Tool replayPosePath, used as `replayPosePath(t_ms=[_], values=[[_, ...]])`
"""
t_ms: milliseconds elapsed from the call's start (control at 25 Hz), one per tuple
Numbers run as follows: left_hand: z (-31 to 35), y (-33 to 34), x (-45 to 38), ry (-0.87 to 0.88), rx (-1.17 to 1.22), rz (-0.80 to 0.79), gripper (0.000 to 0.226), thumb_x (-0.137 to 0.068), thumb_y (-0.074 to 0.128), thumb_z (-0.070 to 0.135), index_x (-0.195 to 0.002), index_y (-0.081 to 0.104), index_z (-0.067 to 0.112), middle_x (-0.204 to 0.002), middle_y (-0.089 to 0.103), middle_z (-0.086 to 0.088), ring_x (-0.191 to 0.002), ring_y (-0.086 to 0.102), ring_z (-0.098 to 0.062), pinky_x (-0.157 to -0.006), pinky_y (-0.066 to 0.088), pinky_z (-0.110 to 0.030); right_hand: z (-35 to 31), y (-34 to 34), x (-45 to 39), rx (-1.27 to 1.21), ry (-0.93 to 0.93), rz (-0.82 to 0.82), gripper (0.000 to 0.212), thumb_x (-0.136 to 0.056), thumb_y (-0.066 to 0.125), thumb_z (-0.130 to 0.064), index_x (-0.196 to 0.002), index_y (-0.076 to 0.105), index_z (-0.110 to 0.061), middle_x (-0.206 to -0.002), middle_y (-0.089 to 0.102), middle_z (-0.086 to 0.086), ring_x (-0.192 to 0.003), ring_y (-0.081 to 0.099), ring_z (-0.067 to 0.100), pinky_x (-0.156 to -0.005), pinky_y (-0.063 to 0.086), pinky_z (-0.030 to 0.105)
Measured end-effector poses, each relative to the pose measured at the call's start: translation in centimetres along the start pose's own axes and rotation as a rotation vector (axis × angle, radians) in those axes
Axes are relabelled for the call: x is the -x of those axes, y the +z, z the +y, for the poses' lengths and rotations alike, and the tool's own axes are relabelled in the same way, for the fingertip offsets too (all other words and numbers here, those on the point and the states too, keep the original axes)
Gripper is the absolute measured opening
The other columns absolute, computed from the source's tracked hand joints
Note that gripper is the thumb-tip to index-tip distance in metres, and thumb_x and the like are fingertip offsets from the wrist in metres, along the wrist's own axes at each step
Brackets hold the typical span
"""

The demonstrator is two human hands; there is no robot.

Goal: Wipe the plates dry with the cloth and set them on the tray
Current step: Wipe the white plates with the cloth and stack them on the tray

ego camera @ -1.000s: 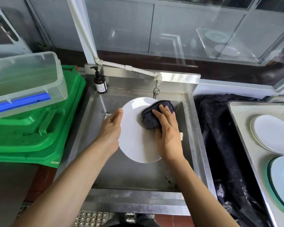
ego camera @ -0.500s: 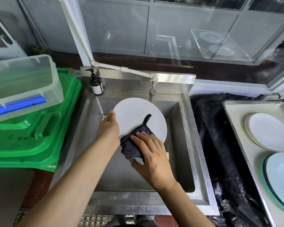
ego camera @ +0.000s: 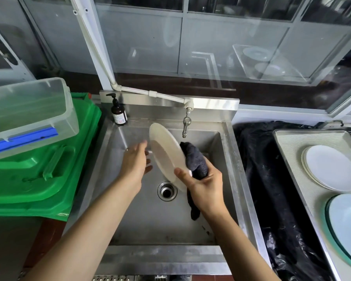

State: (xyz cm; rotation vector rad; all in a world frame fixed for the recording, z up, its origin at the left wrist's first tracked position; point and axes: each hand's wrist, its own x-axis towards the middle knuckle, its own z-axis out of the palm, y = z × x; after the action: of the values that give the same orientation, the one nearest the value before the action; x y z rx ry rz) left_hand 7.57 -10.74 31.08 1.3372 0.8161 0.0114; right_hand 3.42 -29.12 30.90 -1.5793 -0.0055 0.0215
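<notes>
Holding the plate (ego camera: 166,157) tilted on edge over the sink (ego camera: 229,151), the right hand (ego camera: 206,184) pinches its lower rim, thumb in front, the dark cloth (ego camera: 195,161) bunched behind it. The left hand (ego camera: 135,163) hangs just beside it, fingers spread, holding nothing. Stiff, breakable and likely slick when wet, it is best held by the rim. Half a second ago the left hand held the rim while the cloth wiped the face; now the underside shows.

The pump bottle (ego camera: 119,113) carries a white label, its print too small to read.
</notes>
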Motion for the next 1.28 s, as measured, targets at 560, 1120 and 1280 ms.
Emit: replayPosePath(t_ms=[560, 1120, 1280], values=[[-0.5, -2.1, 0.5, -0.080, 0.377, -0.317, 0.040, -0.097, 0.058, 0.042, -0.127, 0.065, 0.016, -0.121, 0.073, -0.005, -0.108, 0.070, -0.018, -0.086, 0.056, -0.038, 1.2, -2.9, -1.3, -0.361, 0.425, 0.166, 0.031, -0.087, 0.082, -0.031, -0.112, 0.074, -0.015, -0.103, 0.079, 0.011, -0.094, 0.076, 0.031, -0.068, 0.062, 0.041], [1.9, -1.3, 3.6, 0.111, 0.120, -0.323, 0.018, -0.095, 0.065, 0.038, -0.089, 0.081, 0.031, -0.107, 0.077, 0.006, -0.108, 0.070, -0.016, -0.098, 0.051, -0.037, 0.8, -2.4, -5.1, 0.417, -0.198, 0.199, 0.031, -0.103, 0.049, -0.019, -0.132, 0.057, -0.023, -0.126, 0.065, -0.002, -0.118, 0.058, 0.018, -0.102, 0.044, 0.034], [1.1, 0.4, 4.1, 0.301, 0.069, -0.272, 0.032, -0.100, 0.060, 0.022, -0.082, 0.081, 0.038, -0.092, 0.077, 0.017, -0.091, 0.067, 0.004, -0.079, 0.049, -0.010, 0.9, 0.2, -4.2, 0.661, -0.618, -0.034, 0.046, -0.100, 0.048, -0.026, -0.143, 0.051, -0.010, -0.150, 0.051, 0.007, -0.141, 0.043, 0.018, -0.120, 0.027, 0.028]])
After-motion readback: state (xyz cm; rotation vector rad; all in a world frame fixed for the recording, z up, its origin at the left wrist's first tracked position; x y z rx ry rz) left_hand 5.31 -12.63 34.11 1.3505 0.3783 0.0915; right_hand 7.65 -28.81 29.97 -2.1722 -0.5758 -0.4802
